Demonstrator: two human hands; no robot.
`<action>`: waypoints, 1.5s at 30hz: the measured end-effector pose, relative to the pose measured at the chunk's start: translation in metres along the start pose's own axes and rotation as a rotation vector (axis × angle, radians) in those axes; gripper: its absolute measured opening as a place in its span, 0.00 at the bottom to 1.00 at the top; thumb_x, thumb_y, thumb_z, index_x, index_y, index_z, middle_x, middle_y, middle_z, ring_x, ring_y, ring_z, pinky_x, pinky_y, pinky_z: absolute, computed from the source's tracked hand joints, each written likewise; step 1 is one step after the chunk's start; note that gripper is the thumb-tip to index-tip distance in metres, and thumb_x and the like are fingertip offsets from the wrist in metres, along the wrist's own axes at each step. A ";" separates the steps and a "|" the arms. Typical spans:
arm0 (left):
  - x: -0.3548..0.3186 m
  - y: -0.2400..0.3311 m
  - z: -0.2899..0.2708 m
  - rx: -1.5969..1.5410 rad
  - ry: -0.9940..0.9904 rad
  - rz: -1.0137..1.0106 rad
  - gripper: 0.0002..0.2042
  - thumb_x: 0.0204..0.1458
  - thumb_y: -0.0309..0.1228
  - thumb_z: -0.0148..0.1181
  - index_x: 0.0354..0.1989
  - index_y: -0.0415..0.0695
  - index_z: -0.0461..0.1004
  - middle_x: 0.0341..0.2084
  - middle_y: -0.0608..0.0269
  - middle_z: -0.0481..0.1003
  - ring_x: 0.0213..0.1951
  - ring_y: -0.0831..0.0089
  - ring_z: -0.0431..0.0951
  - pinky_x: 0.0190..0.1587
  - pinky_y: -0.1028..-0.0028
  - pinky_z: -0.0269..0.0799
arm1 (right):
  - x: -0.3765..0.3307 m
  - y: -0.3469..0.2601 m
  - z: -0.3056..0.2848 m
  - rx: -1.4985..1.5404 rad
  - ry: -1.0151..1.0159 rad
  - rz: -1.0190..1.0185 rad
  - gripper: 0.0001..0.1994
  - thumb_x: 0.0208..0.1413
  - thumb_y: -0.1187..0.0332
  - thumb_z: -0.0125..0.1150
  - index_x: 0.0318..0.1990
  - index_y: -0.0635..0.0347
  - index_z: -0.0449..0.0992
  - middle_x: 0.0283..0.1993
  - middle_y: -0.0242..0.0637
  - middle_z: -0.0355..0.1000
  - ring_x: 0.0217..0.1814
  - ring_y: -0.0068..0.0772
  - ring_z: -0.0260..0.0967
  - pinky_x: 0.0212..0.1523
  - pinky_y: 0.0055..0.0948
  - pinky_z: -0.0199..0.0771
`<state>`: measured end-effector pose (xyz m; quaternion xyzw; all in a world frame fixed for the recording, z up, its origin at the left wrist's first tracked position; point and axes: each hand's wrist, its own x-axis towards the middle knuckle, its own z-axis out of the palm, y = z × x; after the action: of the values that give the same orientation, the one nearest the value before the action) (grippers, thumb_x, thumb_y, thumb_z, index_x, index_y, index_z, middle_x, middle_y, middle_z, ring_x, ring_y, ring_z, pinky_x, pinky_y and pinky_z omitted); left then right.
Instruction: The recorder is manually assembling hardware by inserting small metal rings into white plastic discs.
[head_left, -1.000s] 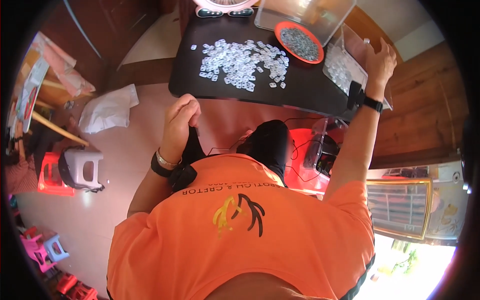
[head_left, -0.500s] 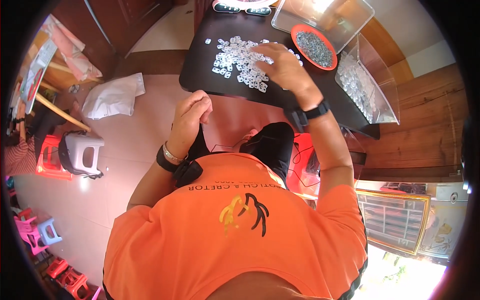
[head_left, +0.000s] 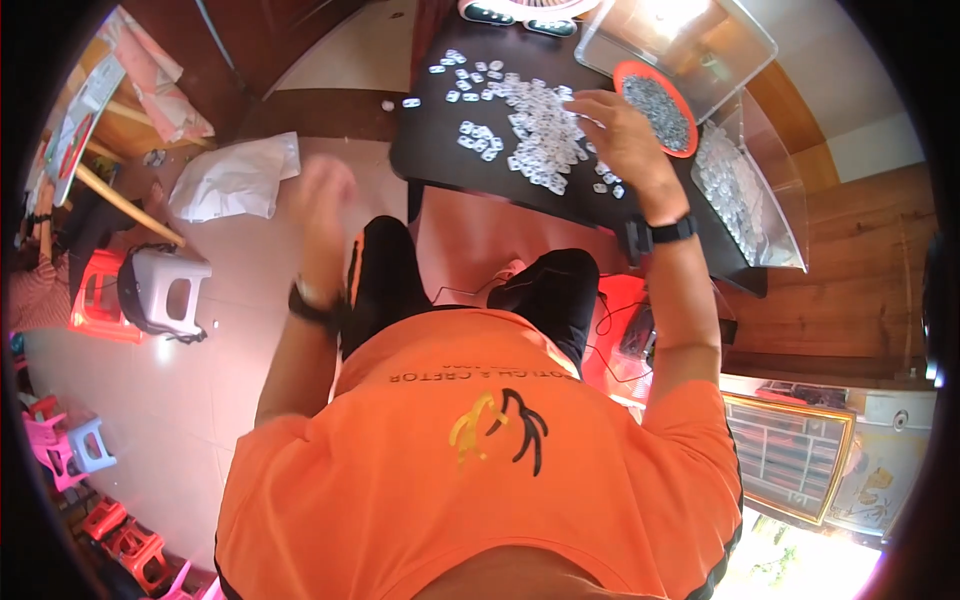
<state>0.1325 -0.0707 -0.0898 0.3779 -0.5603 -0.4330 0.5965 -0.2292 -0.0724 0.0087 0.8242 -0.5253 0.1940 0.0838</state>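
Right hand (head_left: 620, 130) lies palm-down, fingers spread, on the pile of small white clips (head_left: 535, 135) on the black tabletop (head_left: 440, 160). Left hand (head_left: 322, 195) raised off the tabletop, blurred; can't tell its grip. Red dish (head_left: 658, 105) of grey bits just right; clear bin (head_left: 745, 195) beside; white bag (head_left: 235, 180) on floor.

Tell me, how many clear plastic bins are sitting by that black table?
2: one clear bin at the far end of the black table, one clear bin along its right side, holding small pale pieces. Others may be out of view.
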 end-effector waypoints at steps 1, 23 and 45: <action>0.027 -0.013 -0.014 0.087 0.109 0.186 0.10 0.57 0.32 0.46 0.32 0.40 0.71 0.29 0.63 0.71 0.33 0.75 0.72 0.38 0.76 0.66 | -0.007 0.000 -0.004 0.031 0.040 0.030 0.11 0.50 0.74 0.56 0.42 0.56 0.77 0.46 0.40 0.72 0.48 0.47 0.69 0.47 0.39 0.70; 0.093 -0.023 0.037 0.801 -0.400 0.475 0.25 0.59 0.42 0.41 0.55 0.32 0.62 0.58 0.44 0.60 0.61 0.52 0.57 0.63 0.63 0.53 | -0.166 -0.092 0.110 0.385 -0.542 0.144 0.15 0.46 0.68 0.59 0.42 0.61 0.75 0.38 0.44 0.74 0.41 0.48 0.70 0.44 0.39 0.69; 0.154 0.016 0.094 1.147 -0.527 0.442 0.21 0.56 0.42 0.43 0.45 0.36 0.71 0.46 0.44 0.71 0.51 0.49 0.67 0.55 0.62 0.60 | -0.199 -0.040 0.128 0.489 -0.486 0.281 0.14 0.44 0.65 0.60 0.40 0.60 0.76 0.36 0.46 0.74 0.42 0.49 0.71 0.43 0.41 0.71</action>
<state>0.0396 -0.2065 -0.0146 0.3930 -0.8930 -0.0119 0.2191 -0.2372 0.0669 -0.1863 0.7617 -0.5761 0.1221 -0.2702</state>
